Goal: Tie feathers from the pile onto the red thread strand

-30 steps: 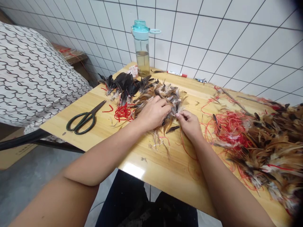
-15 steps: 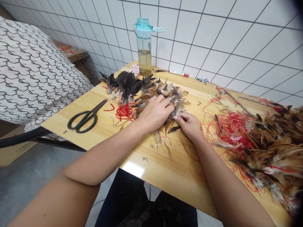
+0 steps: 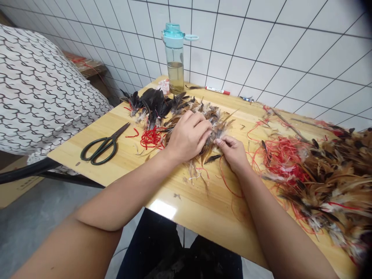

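Observation:
A pile of brown and pale feathers lies mid-table. Over its near side arches my left hand, fingers curled together; the fingertips and whatever is between them are hidden. To its right, my right hand pinches feathers between thumb and forefinger at the pile's edge. Black feathers adjoin the pile at the back left. A heap of short red strings is just left of my left hand. Scissors with dark green handles rest farther left, their blades pointing away from me.
On the right is a large brown feather heap beside tangled red string. A bottle with a turquoise lid stands near the tiled wall. A red-and-white marker lies along the back edge. Patterned cloth bulges at left.
My left hand has shifted slightly left and lifted its knuckles, separating a little from my right hand. The right hand stays nearly in place. The whole view has moved slightly.

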Available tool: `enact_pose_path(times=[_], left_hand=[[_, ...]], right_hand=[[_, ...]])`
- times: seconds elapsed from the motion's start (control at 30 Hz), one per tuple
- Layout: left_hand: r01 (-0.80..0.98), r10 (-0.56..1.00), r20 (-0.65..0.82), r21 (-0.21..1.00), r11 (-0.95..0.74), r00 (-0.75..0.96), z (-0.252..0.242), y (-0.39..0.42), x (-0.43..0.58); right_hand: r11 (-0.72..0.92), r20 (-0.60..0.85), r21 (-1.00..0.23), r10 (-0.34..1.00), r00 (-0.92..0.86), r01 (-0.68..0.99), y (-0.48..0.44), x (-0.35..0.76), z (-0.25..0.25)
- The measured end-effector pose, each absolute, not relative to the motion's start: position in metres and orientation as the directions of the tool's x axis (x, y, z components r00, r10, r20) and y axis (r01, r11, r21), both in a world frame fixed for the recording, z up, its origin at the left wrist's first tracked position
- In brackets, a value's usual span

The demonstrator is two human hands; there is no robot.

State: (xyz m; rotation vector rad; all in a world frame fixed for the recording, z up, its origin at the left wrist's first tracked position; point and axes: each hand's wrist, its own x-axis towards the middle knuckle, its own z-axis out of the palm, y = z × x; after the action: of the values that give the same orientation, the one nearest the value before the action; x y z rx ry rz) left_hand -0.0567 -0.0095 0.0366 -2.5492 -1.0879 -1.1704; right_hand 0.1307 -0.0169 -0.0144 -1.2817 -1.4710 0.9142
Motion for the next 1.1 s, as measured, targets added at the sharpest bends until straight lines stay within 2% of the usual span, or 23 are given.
enact_pose_path(times=[0.13,0.23,0.43,0.53,0.67,0.8,0.93,1.1], left_hand=[[0.573,0.705,0.54,0.425,-0.7,0.461,0.028,-0.007,-0.051],[0.512,0.804,0.404,0.623,-0.591,0.436,0.023,-0.005,-0.044],[0.454,0.92,0.202,0.821,-0.346,0.336,0.024,-0.006,-0.039],[0.396,0.93,0.161,0.871,-0.292,0.331,0.025,-0.007,-0.038],[0.315,0.934,0.152,0.913,-0.258,0.325,0.024,-0.007,-0.038],[0.058,0.953,0.107,0.99,-0.128,0.282,0.021,-0.003,-0.04],[-0.114,0.963,0.053,0.993,-0.023,0.264,0.022,-0.001,-0.041],[-0.158,0.957,0.02,0.987,0.027,0.289,0.022,-0.001,-0.039]], right_hand=[[0.198,0.203,-0.938,0.979,-0.013,0.285,-0.018,0.13,-0.013],[0.248,0.238,-0.908,0.969,-0.073,0.338,-0.019,0.128,-0.013],[0.348,0.313,-0.839,0.937,-0.153,0.419,-0.02,0.123,-0.014],[0.371,0.338,-0.815,0.928,-0.156,0.444,-0.02,0.122,-0.016],[0.367,0.333,-0.842,0.93,-0.154,0.396,-0.021,0.121,-0.016],[0.306,0.281,-0.893,0.952,-0.122,0.331,-0.022,0.12,-0.014],[0.27,0.249,-0.918,0.962,-0.111,0.289,-0.023,0.12,-0.011],[0.271,0.248,-0.928,0.961,-0.122,0.254,-0.022,0.12,-0.01]])
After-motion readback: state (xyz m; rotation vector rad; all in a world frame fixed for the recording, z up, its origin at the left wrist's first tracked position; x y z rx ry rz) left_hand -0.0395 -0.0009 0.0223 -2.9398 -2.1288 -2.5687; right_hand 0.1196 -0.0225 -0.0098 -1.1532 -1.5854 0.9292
